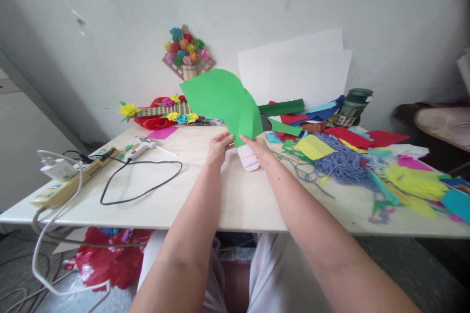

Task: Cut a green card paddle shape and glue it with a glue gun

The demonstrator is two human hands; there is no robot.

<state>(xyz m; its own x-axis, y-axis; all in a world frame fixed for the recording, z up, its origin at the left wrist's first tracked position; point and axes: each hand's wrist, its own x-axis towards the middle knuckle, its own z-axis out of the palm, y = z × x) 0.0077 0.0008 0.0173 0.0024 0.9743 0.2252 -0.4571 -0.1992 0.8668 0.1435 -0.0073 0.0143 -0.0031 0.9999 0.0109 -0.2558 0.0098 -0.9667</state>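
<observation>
A large curved sheet of green paper [223,100] is held up over the middle of the table. My left hand [220,149] pinches its lower edge between thumb and fingers. On the other side, my right hand [259,149] grips the same edge, its thumb on the near face and the other fingers mostly hidden. Below the paper, between the two hands, a pale rounded piece with small marks [248,159] shows its lower end. Its upper part is behind the green paper, and I cannot tell whether it is held or lies on the table.
On the left are a glue gun [141,146] with its looped cord and a power strip [73,181]. A flower-trimmed craft [161,111] lies at the back. To the right sit blue yarn [341,161], scattered coloured paper [414,181] and a dark jar [353,107]. White boards [293,73] lean on the wall.
</observation>
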